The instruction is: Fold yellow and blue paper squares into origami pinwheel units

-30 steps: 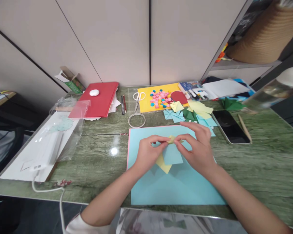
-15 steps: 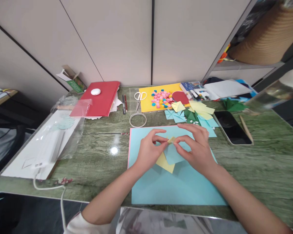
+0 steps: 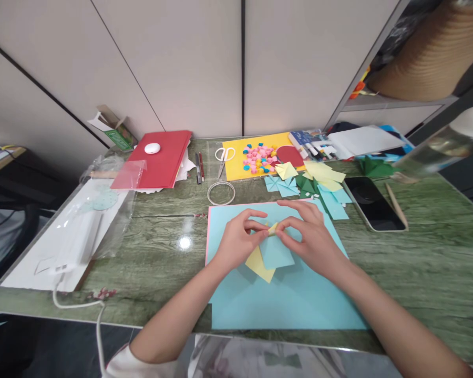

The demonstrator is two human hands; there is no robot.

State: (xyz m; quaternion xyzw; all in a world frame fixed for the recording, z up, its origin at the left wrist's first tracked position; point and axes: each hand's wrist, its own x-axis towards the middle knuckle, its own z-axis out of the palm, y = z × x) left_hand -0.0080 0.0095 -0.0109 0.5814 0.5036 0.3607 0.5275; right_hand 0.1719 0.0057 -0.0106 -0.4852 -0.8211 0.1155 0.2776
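My left hand [image 3: 238, 242] and my right hand [image 3: 309, 239] meet over a large light-blue sheet [image 3: 284, 299] on the green table. Both pinch the top corner of a small folded paper piece [image 3: 275, 252], blue on one face and yellow on the other. A yellow flap [image 3: 259, 264] sticks out below my left hand. The fingertips of both hands press together at the fold.
Folded paper shapes [image 3: 319, 186] lie behind the sheet. A yellow sheet with small coloured pieces [image 3: 259, 158], white scissors [image 3: 224, 156], a wire ring [image 3: 220, 192], pens [image 3: 199, 168], a red folder [image 3: 157, 160], a phone [image 3: 373, 203], a wooden stick [image 3: 395, 211] and a plastic bag [image 3: 82, 220] surround it.
Both hands shifted slightly left and nearer together, still pinching the paper's top corner. The folded piece turned a little under the fingers.
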